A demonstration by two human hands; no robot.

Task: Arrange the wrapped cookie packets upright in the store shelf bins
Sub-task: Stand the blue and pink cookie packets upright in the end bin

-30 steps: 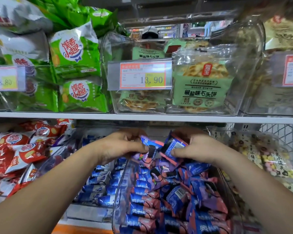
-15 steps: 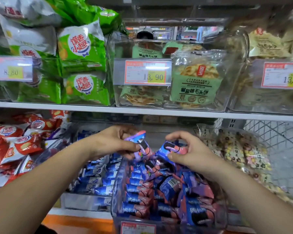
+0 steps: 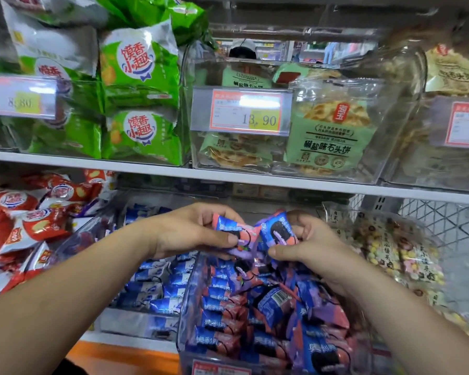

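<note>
Light: bright and even.
Glare: white patch on the middle price tag [image 3: 259, 102].
Blur: upper right corner smeared.
Distortion: shelf edge [image 3: 228, 177] bows.

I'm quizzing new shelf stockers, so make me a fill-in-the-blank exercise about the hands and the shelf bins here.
The left hand holds a blue-and-pink wrapped cookie packet; the right hand holds ____ similar packet.
The red-bordered price label on the upper clear plastic bin reads ____.
The puffy snack bags left of that bin are ____ and white.
Missing words: one; 13.90; green.
</note>
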